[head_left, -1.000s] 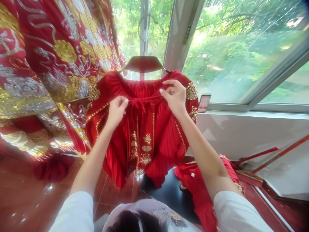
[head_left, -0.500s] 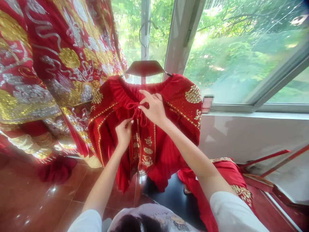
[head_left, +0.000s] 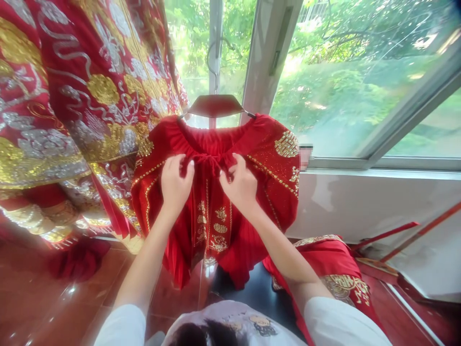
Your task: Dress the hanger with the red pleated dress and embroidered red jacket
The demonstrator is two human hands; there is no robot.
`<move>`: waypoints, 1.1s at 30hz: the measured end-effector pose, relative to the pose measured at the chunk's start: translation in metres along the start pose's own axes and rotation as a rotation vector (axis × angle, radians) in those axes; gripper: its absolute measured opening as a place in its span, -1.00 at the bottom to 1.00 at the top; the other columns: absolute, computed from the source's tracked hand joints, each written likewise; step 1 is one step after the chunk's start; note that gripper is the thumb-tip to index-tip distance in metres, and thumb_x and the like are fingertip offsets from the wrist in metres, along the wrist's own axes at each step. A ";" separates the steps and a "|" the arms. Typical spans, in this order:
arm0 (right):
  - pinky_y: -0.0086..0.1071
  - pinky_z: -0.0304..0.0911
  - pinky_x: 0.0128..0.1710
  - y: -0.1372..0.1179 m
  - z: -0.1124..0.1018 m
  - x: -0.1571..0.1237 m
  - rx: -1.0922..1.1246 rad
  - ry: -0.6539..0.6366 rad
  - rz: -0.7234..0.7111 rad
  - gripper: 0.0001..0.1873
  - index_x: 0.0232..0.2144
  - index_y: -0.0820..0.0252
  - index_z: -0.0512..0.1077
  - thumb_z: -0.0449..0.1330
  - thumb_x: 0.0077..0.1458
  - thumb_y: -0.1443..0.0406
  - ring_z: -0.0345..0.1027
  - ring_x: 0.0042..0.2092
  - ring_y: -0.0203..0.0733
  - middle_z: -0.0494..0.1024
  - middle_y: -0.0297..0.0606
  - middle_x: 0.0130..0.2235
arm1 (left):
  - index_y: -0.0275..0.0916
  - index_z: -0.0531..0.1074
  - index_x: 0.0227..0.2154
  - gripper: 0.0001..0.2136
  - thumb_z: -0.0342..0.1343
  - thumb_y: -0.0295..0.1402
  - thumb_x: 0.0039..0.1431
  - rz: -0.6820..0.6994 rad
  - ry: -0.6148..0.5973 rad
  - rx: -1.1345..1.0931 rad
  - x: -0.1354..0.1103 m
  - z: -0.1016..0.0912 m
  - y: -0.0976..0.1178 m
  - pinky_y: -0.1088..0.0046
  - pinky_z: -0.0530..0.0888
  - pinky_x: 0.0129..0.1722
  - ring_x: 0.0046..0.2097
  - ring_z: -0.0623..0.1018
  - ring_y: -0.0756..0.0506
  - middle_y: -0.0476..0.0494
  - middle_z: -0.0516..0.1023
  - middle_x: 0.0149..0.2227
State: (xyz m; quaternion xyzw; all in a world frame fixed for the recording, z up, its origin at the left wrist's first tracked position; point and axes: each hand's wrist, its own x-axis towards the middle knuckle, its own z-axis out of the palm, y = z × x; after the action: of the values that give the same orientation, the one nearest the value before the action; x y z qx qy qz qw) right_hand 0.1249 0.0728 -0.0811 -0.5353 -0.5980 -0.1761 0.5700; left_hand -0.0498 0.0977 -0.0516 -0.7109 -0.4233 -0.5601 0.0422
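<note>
A red garment (head_left: 216, 204) with gold trim hangs at the middle of the view from a hanger (head_left: 215, 105) at its twelve o'clock, a thin red cord tied in a bow (head_left: 212, 159) at the gathered neckline. The person's left hand (head_left: 177, 185) is at the bow's eight o'clock and the right hand (head_left: 239, 185) at its four, both with fingers half curled; whether either pinches fabric or cord cannot be told. Sequined garments (head_left: 104, 89) hang at ten o'clock, and a red cloth (head_left: 324, 259) lies at four.
</note>
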 end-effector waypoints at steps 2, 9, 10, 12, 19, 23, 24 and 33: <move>-0.27 0.34 -0.35 0.003 0.001 -0.007 0.086 -0.063 0.062 -0.49 0.12 0.23 0.24 0.13 0.11 0.26 0.44 -0.36 -0.13 0.59 -0.20 -0.33 | -0.27 0.41 -0.18 -0.80 0.04 -0.26 0.23 -0.020 -0.067 0.003 0.017 0.003 0.006 0.28 0.45 -0.05 -0.12 0.50 -0.14 -0.22 0.49 -0.16; -0.34 0.38 -0.24 0.005 -0.017 0.038 0.750 -0.086 0.197 -0.62 0.07 0.13 0.22 0.07 0.21 0.24 0.44 -0.30 -0.27 0.51 -0.31 -0.31 | -0.21 0.32 -0.42 -0.93 0.06 -0.37 0.15 -0.238 -0.260 -0.431 0.037 -0.001 0.022 0.36 0.46 -0.18 -0.31 0.49 -0.05 -0.05 0.47 -0.40; -0.36 0.36 -0.30 0.004 -0.018 0.047 0.800 -0.123 0.223 -0.66 0.04 0.13 0.25 0.06 0.22 0.23 0.41 -0.36 -0.30 0.46 -0.35 -0.35 | -0.21 0.31 -0.42 -0.95 0.06 -0.39 0.13 -0.312 -0.285 -0.571 0.039 -0.001 0.026 0.38 0.47 -0.20 -0.34 0.48 -0.03 -0.02 0.45 -0.43; -0.42 0.27 -0.44 0.000 -0.019 0.062 0.849 -0.188 0.277 -0.72 -0.04 0.15 0.30 0.11 0.20 0.22 0.28 -0.49 -0.37 0.33 -0.44 -0.46 | -0.22 0.30 -0.42 -0.95 0.07 -0.43 0.09 -0.460 -0.311 -0.834 0.043 0.002 0.034 0.46 0.46 -0.32 -0.45 0.43 0.03 0.04 0.37 -0.53; -0.49 0.02 -0.54 0.003 -0.019 0.085 0.798 -0.258 0.260 -0.71 -0.20 0.14 0.32 0.23 0.01 0.44 -0.07 -0.57 -0.44 0.02 -0.57 -0.57 | -0.25 0.30 -0.54 -0.84 0.17 -0.56 -0.18 -0.493 -0.131 -1.048 0.049 0.015 0.021 0.62 0.23 -0.60 -0.63 0.25 0.12 0.14 0.27 -0.66; -0.46 0.02 -0.52 0.014 -0.021 0.083 0.741 -0.321 0.220 -0.71 -0.19 0.12 0.31 0.20 0.01 0.46 -0.07 -0.57 -0.42 0.03 -0.58 -0.59 | -0.22 0.27 -0.53 -0.83 0.16 -0.55 -0.17 -0.445 -0.132 -0.938 0.040 0.013 0.007 0.59 0.21 -0.60 -0.63 0.26 0.11 0.15 0.28 -0.65; -0.45 0.04 -0.51 0.015 -0.023 0.083 0.712 -0.320 0.207 -0.72 -0.19 0.13 0.32 0.20 0.01 0.45 -0.05 -0.57 -0.42 0.04 -0.58 -0.59 | -0.21 0.26 -0.52 -0.83 0.16 -0.53 -0.14 -0.405 -0.144 -0.879 0.037 0.011 0.007 0.58 0.22 -0.60 -0.63 0.26 0.10 0.14 0.27 -0.65; -0.17 0.28 -0.08 0.053 -0.089 0.103 0.090 0.040 -0.079 -0.71 -0.06 0.09 0.40 0.12 0.19 0.16 0.32 -0.02 -0.05 0.47 -0.16 -0.12 | -0.25 0.43 -0.05 -0.59 0.22 -0.12 0.11 0.188 0.004 0.169 0.096 -0.058 -0.002 0.09 0.25 0.15 -0.02 0.43 -0.19 -0.16 0.54 -0.09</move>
State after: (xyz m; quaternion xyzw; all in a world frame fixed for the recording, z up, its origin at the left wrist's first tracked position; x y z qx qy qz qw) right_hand 0.2361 0.0645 0.0128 -0.4814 -0.6146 -0.1822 0.5977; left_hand -0.0941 0.1212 0.0491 -0.7402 -0.4003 -0.5175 0.1551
